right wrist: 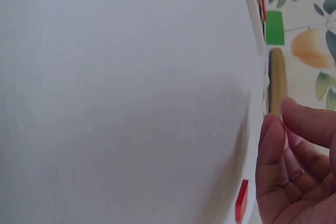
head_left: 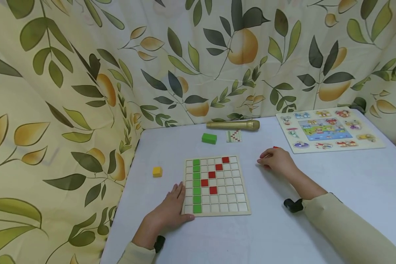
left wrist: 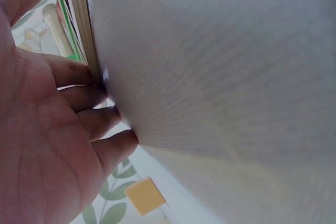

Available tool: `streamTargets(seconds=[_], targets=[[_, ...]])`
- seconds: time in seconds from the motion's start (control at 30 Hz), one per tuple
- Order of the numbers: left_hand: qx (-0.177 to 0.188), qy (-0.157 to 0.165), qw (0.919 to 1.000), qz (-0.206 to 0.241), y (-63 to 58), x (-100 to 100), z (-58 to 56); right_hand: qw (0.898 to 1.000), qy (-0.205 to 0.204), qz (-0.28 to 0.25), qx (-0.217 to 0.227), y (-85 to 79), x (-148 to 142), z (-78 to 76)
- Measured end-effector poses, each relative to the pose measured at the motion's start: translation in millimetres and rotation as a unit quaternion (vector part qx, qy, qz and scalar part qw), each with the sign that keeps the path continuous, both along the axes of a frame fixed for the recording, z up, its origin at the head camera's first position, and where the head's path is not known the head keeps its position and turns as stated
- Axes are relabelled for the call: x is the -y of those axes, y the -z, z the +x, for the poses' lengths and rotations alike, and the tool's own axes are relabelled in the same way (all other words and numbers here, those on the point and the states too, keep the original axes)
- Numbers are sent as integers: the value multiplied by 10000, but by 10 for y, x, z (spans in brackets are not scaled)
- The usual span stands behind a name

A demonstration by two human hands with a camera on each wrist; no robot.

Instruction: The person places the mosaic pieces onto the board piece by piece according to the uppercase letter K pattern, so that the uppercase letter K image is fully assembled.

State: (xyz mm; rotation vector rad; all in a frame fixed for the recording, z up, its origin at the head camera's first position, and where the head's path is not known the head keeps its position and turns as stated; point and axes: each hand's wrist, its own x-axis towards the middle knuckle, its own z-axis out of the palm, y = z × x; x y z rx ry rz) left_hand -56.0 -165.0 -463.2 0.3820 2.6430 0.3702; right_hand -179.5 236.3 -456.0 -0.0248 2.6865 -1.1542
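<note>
A square wooden grid board lies on the white table, with a column of green tiles and several red tiles on its white squares. My left hand rests at its lower left corner. The straight fingers touch the left edge and the thumb lies at the near edge. Right of the board, my right hand is raised above the table with thumb and forefinger pinched together. A thin red sliver shows between them, seemingly a small red tile, mostly hidden. Another red tile lies on the table beside this hand.
A yellow block sits left of the board. Behind it are a green block, a small pattern card and a gold microphone-shaped stick. A picture puzzle board lies at the back right. Patterned curtains surround the table.
</note>
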Motion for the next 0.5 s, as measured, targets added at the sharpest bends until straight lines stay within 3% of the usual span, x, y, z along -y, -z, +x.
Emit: streamTargets(seconds=[0.3,0.5], targets=[[-46,35,10000,-36,24,4,-6,9987,373,-140,317,56,-189,-44],[-64,24,10000,-23,25,6,-4,9983,504,-93,279,78,-288,-68]])
